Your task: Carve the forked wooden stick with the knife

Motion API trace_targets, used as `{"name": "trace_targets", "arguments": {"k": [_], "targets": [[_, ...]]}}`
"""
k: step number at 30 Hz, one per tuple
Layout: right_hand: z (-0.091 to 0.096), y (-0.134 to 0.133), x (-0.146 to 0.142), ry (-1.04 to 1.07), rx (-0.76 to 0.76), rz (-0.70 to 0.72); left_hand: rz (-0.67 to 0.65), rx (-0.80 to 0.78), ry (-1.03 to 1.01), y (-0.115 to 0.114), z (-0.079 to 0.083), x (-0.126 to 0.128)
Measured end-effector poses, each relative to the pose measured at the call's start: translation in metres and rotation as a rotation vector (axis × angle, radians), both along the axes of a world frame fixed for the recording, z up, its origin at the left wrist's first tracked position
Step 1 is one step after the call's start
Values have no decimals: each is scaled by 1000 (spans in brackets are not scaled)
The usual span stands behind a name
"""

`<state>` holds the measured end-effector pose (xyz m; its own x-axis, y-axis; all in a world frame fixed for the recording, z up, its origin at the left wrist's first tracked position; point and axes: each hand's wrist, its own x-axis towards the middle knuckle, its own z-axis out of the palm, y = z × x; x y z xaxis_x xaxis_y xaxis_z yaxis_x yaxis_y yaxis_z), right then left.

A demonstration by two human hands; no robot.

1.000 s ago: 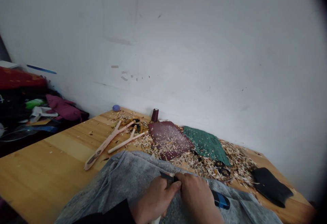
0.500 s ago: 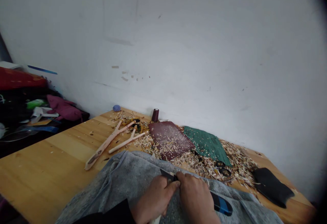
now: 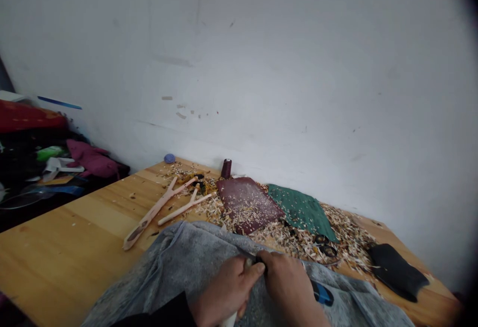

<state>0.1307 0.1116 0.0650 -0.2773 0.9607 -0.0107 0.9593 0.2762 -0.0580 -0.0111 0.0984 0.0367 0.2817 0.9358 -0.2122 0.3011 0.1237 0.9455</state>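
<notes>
My right hand [image 3: 287,279] is closed round a knife [image 3: 321,293]. Its black and blue handle end sticks out to the right of my fist, and the thin dark blade points to the upper left. Fingers curled, my left hand [image 3: 227,284] grips a pale peeled wooden stick [image 3: 228,321], mostly hidden by the hand. The left thumb presses against the knife near the right fingers. Both hands are over a grey cloth [image 3: 197,247] at the table's front. Where blade and wood meet is hidden.
Two peeled forked sticks, a larger one [image 3: 149,217] and a smaller one [image 3: 182,210], lie on the wooden table [image 3: 74,247]. Wood shavings [image 3: 351,232] surround a maroon sheet [image 3: 248,202] and a green sheet [image 3: 302,210]. A thread spool [image 3: 226,168] stands near the wall; a black piece [image 3: 398,272] lies right.
The knife has tilted slightly, its handle end moving up and left. My right hand has shifted a little, and my left thumb has moved slightly right. The table things stay put.
</notes>
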Motion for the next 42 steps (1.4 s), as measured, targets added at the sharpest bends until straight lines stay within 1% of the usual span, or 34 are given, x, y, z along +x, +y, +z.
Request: {"name": "trace_targets", "arguments": {"k": [4, 9, 12, 15, 19, 25, 28, 31, 33, 35, 38, 40, 42], "targets": [[-2, 7, 10, 24, 36, 108, -74, 32, -6, 0, 3, -2], [-4, 11, 13, 35, 53, 176, -92, 66, 2, -1, 10, -2], [-5, 12, 12, 48, 54, 170, -74, 49, 38, 0, 10, -1], [-8, 12, 10, 66, 61, 154, -40, 10, 42, 1, 6, 0], [-12, 11, 6, 59, 40, 113, -9, 32, 88, 1, 3, 0], [-14, 5, 0, 61, 33, 46, 13, 53, 171, -1, 12, -1], [-11, 1, -5, 16, 37, 7, 20, 61, 201, -2, 14, -1], [-7, -1, -9, -55, 27, -46, 57, 58, 220, -1, 9, 0], [-6, -1, -9, -61, 18, -66, 62, 54, 204, 0, 4, 0], [-6, 1, -6, -21, 14, -49, 45, 60, 170, 1, -1, 0], [-9, 5, 2, 40, 20, 41, 10, 77, 134, 3, -4, 1], [-9, 7, 6, 35, 28, 88, -10, 91, 147, 2, -3, 0], [-9, 7, 8, -2, 40, 90, -11, 101, 183, 1, 0, 0]]}}
